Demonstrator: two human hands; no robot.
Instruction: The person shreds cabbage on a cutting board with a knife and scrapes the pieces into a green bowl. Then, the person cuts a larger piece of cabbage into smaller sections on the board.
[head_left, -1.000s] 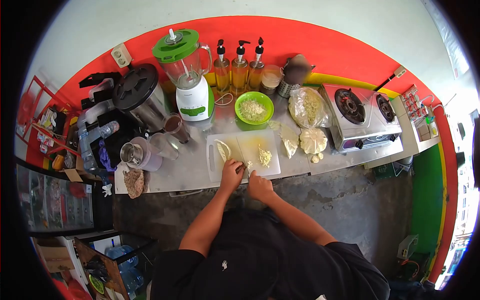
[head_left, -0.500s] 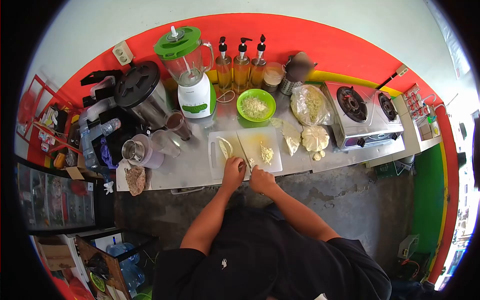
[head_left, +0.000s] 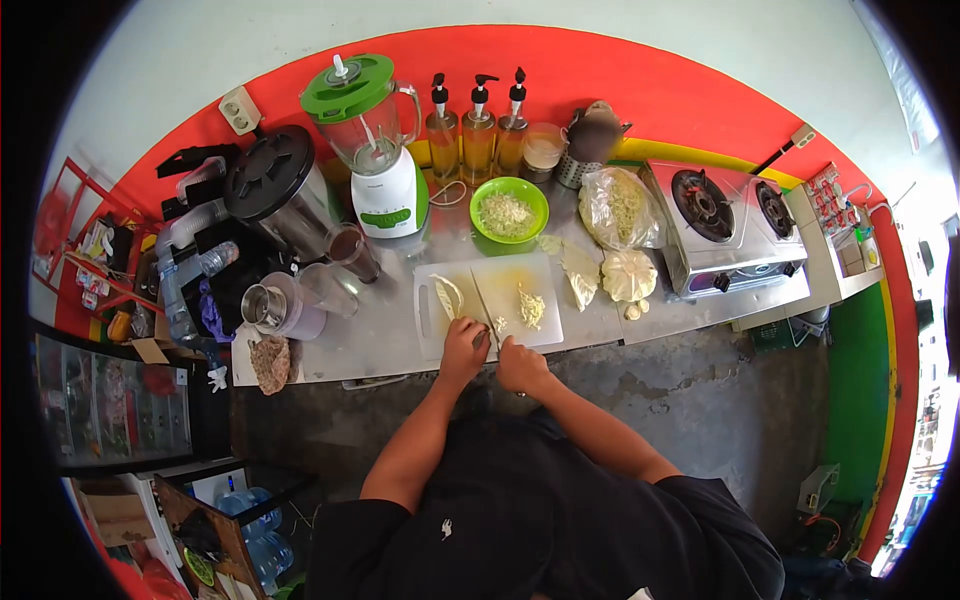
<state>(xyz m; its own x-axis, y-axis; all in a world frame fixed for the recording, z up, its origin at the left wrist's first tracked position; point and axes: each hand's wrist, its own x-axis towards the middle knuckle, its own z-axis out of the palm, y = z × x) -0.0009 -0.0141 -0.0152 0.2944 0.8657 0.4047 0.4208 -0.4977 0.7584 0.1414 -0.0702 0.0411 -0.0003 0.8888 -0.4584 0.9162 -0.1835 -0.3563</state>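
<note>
My right hand (head_left: 522, 366) grips a knife (head_left: 485, 300), its blade pointing away from me across the white cutting board (head_left: 428, 318). Just left of the blade my left hand (head_left: 464, 350) is closed with curled fingers at the board's near edge; what it holds is hidden. Beyond those fingers lies a pale strip of cabbage (head_left: 449, 296). Right of the knife sits a small heap of chopped cabbage (head_left: 531, 308), with a few bits by the blade. More shredded cabbage fills a green bowl (head_left: 510, 238) behind the board.
Cabbage leaves (head_left: 580, 275) and a cut cabbage (head_left: 630, 276) rest right of the board, near a plastic bag of shreds (head_left: 620, 205) and a gas stove (head_left: 720, 225). A blender (head_left: 386, 195), pump bottles (head_left: 479, 135) and a tall cup (head_left: 352, 254) stand behind and left.
Both hands stay at the board with the knife between them, shifting only slightly. The whole view has moved a little.
</note>
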